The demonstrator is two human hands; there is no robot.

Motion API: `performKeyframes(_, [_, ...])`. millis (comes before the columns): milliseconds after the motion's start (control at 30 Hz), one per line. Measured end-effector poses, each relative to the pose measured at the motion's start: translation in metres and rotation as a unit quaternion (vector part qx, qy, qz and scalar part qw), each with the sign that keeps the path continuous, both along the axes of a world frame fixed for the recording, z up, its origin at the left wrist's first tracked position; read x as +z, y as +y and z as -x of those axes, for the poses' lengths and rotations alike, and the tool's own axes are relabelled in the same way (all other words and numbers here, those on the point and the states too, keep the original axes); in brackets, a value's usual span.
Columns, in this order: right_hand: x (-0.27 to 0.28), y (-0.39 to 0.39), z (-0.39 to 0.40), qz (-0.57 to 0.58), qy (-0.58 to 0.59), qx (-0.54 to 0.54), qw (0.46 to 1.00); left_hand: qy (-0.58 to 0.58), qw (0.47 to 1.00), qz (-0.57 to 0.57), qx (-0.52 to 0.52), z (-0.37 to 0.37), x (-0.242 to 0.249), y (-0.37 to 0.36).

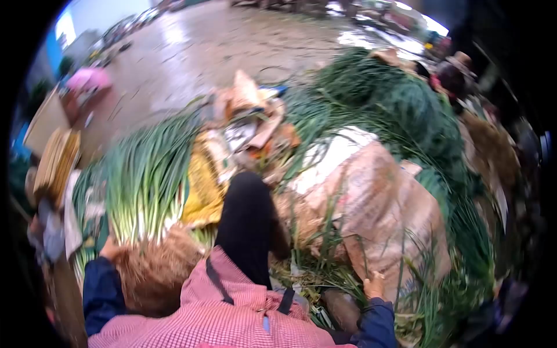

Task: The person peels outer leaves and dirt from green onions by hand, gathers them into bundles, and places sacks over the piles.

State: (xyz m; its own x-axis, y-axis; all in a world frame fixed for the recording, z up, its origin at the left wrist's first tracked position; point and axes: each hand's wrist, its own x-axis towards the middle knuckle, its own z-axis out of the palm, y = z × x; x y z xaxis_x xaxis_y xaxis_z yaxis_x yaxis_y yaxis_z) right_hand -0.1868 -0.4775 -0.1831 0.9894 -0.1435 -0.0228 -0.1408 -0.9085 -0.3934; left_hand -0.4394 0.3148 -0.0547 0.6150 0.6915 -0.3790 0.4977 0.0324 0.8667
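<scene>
A large bundle of spring onions (152, 180) lies to my left, green leaves pointing away and white stems towards me. Its mass of brown roots (154, 269) faces me. My left hand (110, 249) is at the left side of the bundle, where stems meet roots; its fingers are mostly hidden. On my right, a big pale woven sack (383, 203) is spread over a heap of greens. My right hand (375, 285) is at the sack's lower edge with its fingers curled closed; whatever they grip is too blurred to make out.
More long green leaves (383, 87) are heaped behind and right of the sack. A yellow sack (204, 185) lies beside the bundle, with crumpled sacking (249, 116) beyond. Loose leaf scraps litter the ground by my legs. Wet floor (191, 52) stretches ahead; a pink umbrella (88, 78) is at far left.
</scene>
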Motion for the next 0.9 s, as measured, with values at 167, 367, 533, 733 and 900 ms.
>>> performKeyframes(167, [-0.018, 0.0, 0.017, -0.014, 0.084, -0.018, 0.996, 0.192, 0.847, -0.492, -0.054, -0.058, 0.033, 0.01])
performKeyframes(367, [0.006, 0.001, 0.022, 0.029, 0.086, -0.007, 0.996, -0.034, 0.842, -0.451, -0.295, -0.242, 0.138, -0.153])
performKeyframes(533, [0.032, -0.023, 0.033, 0.006, 0.133, -0.089, 0.987, -0.096, 0.762, -0.379, -0.517, -0.327, 0.185, -0.301])
performKeyframes(733, [0.049, -0.169, 0.077, 0.065, 0.141, 0.065, 0.986, -0.169, 0.57, -0.345, -0.726, -0.356, 0.16, -0.422])
performKeyframes(900, [0.133, -0.208, 0.128, -0.068, 0.14, -0.144, 0.977, -0.054, 0.505, -0.226, -0.831, -0.327, 0.123, -0.485])
